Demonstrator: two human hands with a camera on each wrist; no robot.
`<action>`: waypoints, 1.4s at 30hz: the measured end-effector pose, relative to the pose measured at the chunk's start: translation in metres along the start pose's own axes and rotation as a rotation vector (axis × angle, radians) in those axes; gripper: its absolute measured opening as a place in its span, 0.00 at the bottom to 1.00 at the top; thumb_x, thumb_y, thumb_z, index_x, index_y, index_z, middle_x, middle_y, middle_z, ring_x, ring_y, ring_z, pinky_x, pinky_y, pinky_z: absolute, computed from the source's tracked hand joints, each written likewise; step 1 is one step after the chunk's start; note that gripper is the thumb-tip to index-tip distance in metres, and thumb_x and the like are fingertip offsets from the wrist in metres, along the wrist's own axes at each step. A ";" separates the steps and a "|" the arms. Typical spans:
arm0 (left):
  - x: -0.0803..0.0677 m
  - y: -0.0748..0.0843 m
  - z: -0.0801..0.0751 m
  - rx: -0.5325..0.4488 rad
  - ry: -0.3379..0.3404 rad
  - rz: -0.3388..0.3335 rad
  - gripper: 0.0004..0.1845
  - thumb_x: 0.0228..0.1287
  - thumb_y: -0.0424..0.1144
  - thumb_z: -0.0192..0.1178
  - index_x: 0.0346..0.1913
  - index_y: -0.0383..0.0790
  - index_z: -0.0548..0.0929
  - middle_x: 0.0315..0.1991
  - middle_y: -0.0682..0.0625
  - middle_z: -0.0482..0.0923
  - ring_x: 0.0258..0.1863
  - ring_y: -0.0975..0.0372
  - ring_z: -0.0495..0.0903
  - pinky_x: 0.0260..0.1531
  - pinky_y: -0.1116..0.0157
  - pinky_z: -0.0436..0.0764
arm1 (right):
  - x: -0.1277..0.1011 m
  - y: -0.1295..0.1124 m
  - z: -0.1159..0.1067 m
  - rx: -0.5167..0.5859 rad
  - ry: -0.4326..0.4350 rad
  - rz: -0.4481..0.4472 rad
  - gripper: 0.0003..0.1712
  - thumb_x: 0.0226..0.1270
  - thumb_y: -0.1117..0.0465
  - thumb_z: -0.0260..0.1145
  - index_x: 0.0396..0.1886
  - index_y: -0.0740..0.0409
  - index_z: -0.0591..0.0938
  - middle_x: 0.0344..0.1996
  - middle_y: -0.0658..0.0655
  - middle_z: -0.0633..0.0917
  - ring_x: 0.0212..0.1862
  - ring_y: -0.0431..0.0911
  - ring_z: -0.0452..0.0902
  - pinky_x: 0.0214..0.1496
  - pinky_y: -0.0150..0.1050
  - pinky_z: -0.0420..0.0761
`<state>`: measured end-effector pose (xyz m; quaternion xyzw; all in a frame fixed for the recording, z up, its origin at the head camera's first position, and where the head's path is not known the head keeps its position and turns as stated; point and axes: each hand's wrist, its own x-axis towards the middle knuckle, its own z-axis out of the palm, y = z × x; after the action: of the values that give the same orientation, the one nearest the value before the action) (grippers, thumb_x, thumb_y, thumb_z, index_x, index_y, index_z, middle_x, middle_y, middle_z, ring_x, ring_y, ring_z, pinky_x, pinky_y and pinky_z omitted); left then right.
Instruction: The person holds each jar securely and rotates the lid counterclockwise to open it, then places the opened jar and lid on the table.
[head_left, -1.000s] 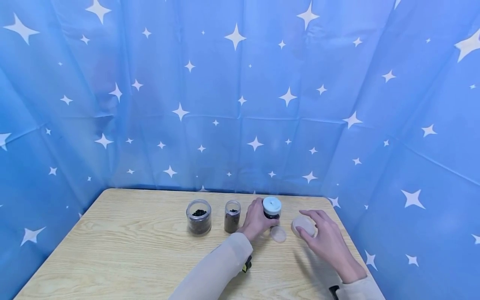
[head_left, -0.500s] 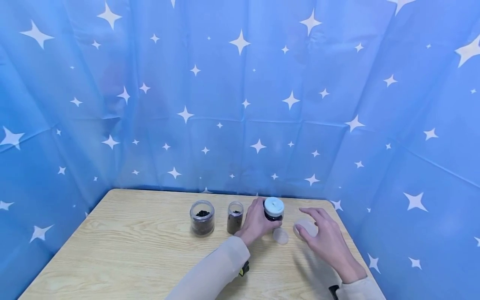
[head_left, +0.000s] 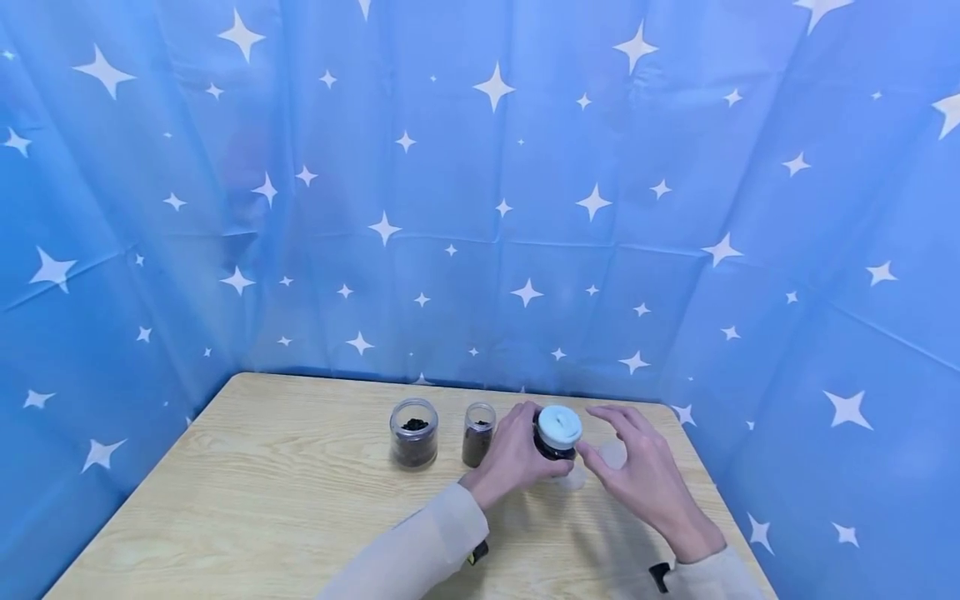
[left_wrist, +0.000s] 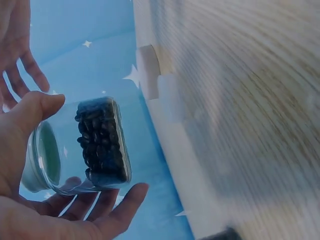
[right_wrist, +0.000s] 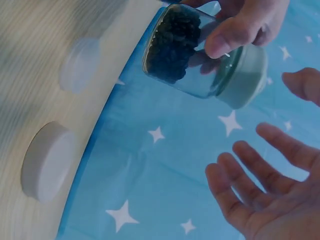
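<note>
My left hand (head_left: 513, 454) grips a clear glass jar (left_wrist: 100, 145) with a pale blue-green lid (head_left: 560, 427) on it. Black beans (left_wrist: 100, 142) fill roughly the lower half of the jar. It is held above the table, tipped a little, with thumb on one side and fingers on the other. Close by on the right, my right hand (head_left: 645, 475) has its fingers spread and holds nothing. In the right wrist view a gap separates those fingertips (right_wrist: 215, 172) from the lid.
Two lidless jars with dark contents, a wide one (head_left: 414, 446) and a narrow one (head_left: 477, 446), stand left of my hands. A thick whitish round lid (right_wrist: 47, 162) and a translucent one (right_wrist: 80, 65) lie on the wooden table (head_left: 300, 483). A starry blue curtain (head_left: 450, 208) hangs behind.
My left hand has brought the lidded jar slightly nearer and tilted it. My right hand has moved left from above the whitish lid toward the jar. The head view has shifted a little.
</note>
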<state>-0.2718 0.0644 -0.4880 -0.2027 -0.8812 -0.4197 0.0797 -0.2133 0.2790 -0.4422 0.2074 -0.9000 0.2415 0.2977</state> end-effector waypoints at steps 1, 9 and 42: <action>-0.002 0.002 -0.002 0.000 -0.002 0.010 0.41 0.59 0.53 0.90 0.70 0.43 0.82 0.60 0.50 0.87 0.57 0.59 0.88 0.63 0.59 0.89 | 0.001 -0.002 0.000 0.005 0.001 -0.004 0.30 0.71 0.57 0.87 0.69 0.58 0.90 0.63 0.61 0.92 0.63 0.63 0.92 0.58 0.67 0.91; -0.021 0.010 -0.019 0.006 -0.005 0.051 0.43 0.57 0.52 0.90 0.71 0.42 0.82 0.60 0.50 0.86 0.57 0.62 0.85 0.62 0.63 0.89 | 0.009 -0.019 0.003 0.042 -0.012 -0.040 0.31 0.71 0.56 0.87 0.71 0.53 0.89 0.66 0.56 0.92 0.66 0.60 0.91 0.62 0.66 0.90; -0.079 -0.027 -0.098 0.021 0.076 0.126 0.43 0.47 0.50 0.93 0.69 0.48 0.88 0.58 0.55 0.89 0.57 0.62 0.87 0.63 0.56 0.89 | 0.021 -0.071 0.035 0.350 -0.224 -0.134 0.31 0.79 0.51 0.82 0.75 0.54 0.86 0.68 0.52 0.89 0.65 0.50 0.90 0.56 0.42 0.96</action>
<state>-0.2143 -0.0495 -0.4690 -0.2410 -0.8673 -0.4121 0.1413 -0.2073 0.1976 -0.4315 0.3408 -0.8561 0.3490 0.1706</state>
